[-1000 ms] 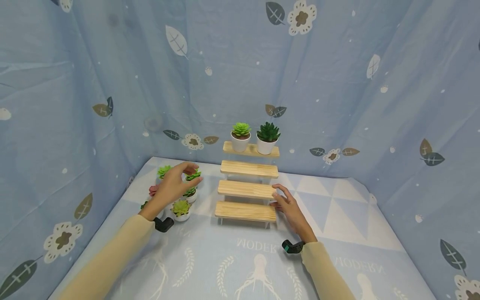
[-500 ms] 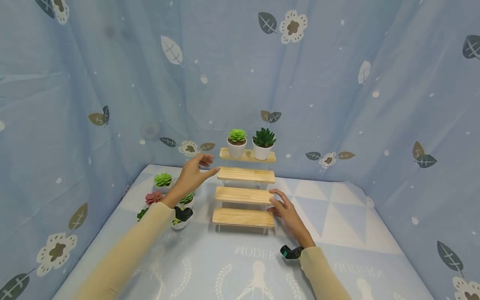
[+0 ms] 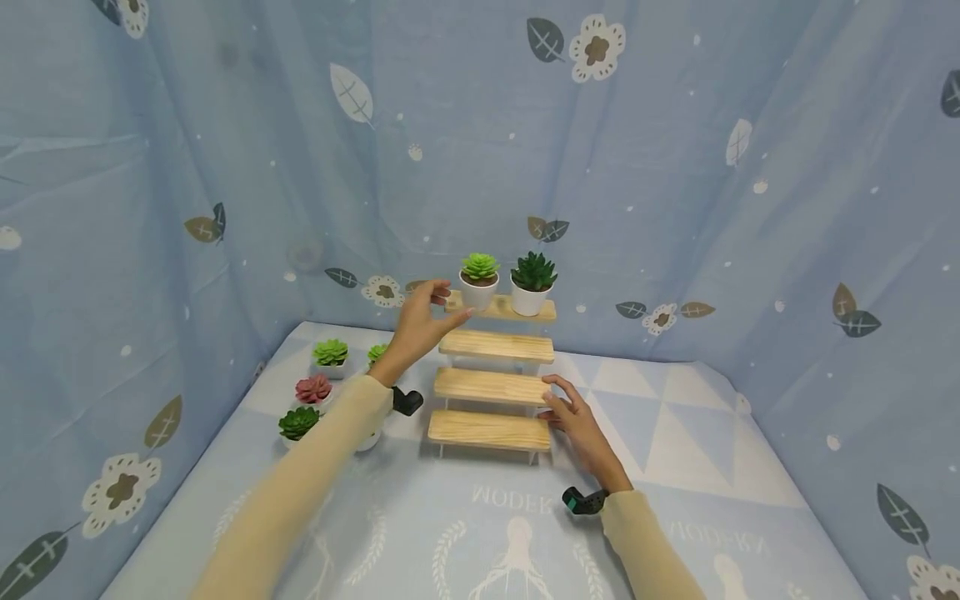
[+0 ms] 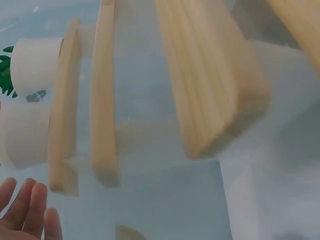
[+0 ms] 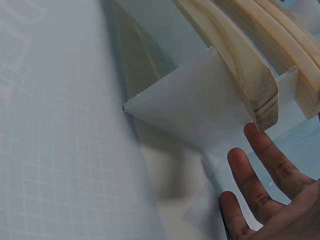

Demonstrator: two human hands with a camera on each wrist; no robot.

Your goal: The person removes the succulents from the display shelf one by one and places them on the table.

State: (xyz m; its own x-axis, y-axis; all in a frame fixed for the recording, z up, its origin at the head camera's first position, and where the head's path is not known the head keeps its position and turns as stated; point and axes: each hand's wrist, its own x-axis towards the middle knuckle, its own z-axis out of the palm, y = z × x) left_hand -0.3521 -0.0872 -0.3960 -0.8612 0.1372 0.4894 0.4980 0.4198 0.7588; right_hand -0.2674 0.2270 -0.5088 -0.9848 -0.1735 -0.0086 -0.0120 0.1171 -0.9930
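Note:
A wooden display stand with several steps (image 3: 491, 429) stands at the middle of the table, on clear side supports. On its top step are two white-potted succulents, a light green one (image 3: 479, 292) at left and a dark green one (image 3: 532, 287) at right. My left hand (image 3: 420, 325) holds nothing, thumb and fingers apart, just left of the light green succulent's pot; the thumb overlaps the pot's lower edge in the head view. In the left wrist view its fingers (image 4: 35, 205) rise below that pot. My right hand (image 3: 577, 425) touches the stand's right end with extended fingertips (image 5: 252, 131).
More potted succulents sit on the table's left: light green (image 3: 331, 352), red (image 3: 313, 389) and dark green (image 3: 299, 423) ones, others partly hidden behind my left arm. Blue patterned curtains (image 3: 660, 167) enclose the back and sides. A patterned cloth covers the table (image 3: 675, 433).
My left hand has moved right and up, from above the potted succulents at left to beside the light green succulent on the top step. The right hand stays at the stand's right end.

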